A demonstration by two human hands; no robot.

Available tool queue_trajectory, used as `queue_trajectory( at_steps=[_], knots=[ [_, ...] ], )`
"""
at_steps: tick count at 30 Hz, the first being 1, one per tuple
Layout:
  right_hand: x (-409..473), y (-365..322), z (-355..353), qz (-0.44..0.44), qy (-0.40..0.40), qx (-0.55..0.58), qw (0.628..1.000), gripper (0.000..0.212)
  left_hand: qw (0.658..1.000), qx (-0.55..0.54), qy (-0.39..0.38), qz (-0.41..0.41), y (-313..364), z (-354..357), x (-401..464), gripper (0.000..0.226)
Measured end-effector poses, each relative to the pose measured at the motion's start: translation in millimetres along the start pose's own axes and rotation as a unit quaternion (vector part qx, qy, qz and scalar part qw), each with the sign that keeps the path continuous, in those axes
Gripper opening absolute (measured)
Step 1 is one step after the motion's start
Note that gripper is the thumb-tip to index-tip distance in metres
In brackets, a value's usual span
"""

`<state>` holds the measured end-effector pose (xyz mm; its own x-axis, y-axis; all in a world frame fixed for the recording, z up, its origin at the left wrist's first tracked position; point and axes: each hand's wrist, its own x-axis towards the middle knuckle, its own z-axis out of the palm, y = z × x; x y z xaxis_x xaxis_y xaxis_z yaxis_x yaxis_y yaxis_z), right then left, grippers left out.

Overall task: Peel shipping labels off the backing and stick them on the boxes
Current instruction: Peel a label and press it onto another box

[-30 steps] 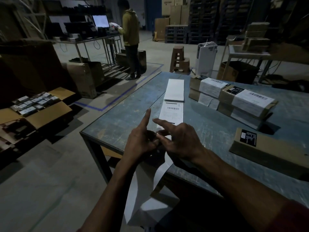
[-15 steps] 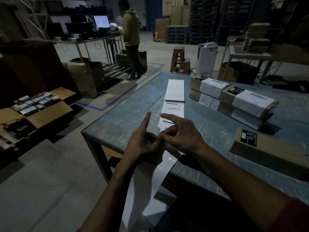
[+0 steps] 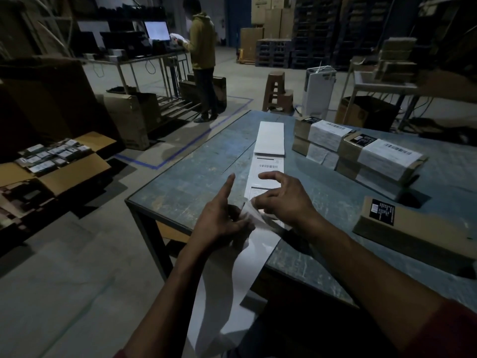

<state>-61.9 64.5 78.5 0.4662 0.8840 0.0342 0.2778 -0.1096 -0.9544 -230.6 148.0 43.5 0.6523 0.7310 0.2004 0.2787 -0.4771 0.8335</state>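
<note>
A strip of white shipping labels (image 3: 268, 167) runs from a folded stack (image 3: 270, 137) down the blue table (image 3: 196, 177) and over its front edge as bare backing (image 3: 247, 264). My left hand (image 3: 219, 220) pinches the backing at the table edge, index finger raised. My right hand (image 3: 284, 200) pinches the lifted corner of a label (image 3: 249, 209) that curls up from the backing. Labelled cardboard boxes (image 3: 358, 153) are stacked at the right. An unlabelled long box (image 3: 423, 233) with a black sticker lies nearer, on the right.
A person in a yellow hoodie (image 3: 202, 47) stands at a far desk with a lit monitor (image 3: 157, 31). Open cartons of small packs (image 3: 51, 158) sit on the floor to the left. Stools (image 3: 277, 91), a white unit (image 3: 318, 91) and pallets stand behind the table.
My right hand has closed on the label's corner and lifted it off the backing. More bare backing hangs over the table edge. My left hand has stayed on the strip.
</note>
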Motion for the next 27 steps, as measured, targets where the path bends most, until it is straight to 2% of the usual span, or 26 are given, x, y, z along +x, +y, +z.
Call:
queue_trajectory(
  at_steps=[6, 12, 15, 18, 22, 27],
  knots=[
    [8.2, -7.0, -12.3, 0.055, 0.071, 0.099, 0.991, 0.061, 1.000, 0.008, -0.017, -0.003, 6.0, -5.8, -4.4, 0.106],
    [29.8, -6.8, -35.0, 0.093, 0.142, 0.171, 0.971, 0.061, 0.996, 0.071, -0.057, -0.003, 14.1, -13.7, 6.4, 0.089],
    [48.2, -7.2, -46.4, 0.083, 0.174, 0.187, 0.963, 0.062, 0.992, 0.117, -0.051, -0.019, 16.0, -18.9, 11.3, 0.097],
    [71.5, -17.3, -56.2, 0.067, 0.197, 0.121, 0.971, 0.061, 0.986, 0.147, -0.070, -0.041, 16.5, -24.8, 16.4, 0.102],
    [96.4, -43.3, -73.7, 0.042, 0.228, 0.019, 0.973, 0.073, 0.981, 0.165, -0.080, -0.054, 25.9, -28.4, 23.7, 0.115],
    [112.5, -65.2, -79.8, 0.004, 0.238, -0.087, 0.967, 0.068, 0.952, 0.273, -0.089, -0.106, 36.3, -23.3, 33.3, 0.106]
  ],
)
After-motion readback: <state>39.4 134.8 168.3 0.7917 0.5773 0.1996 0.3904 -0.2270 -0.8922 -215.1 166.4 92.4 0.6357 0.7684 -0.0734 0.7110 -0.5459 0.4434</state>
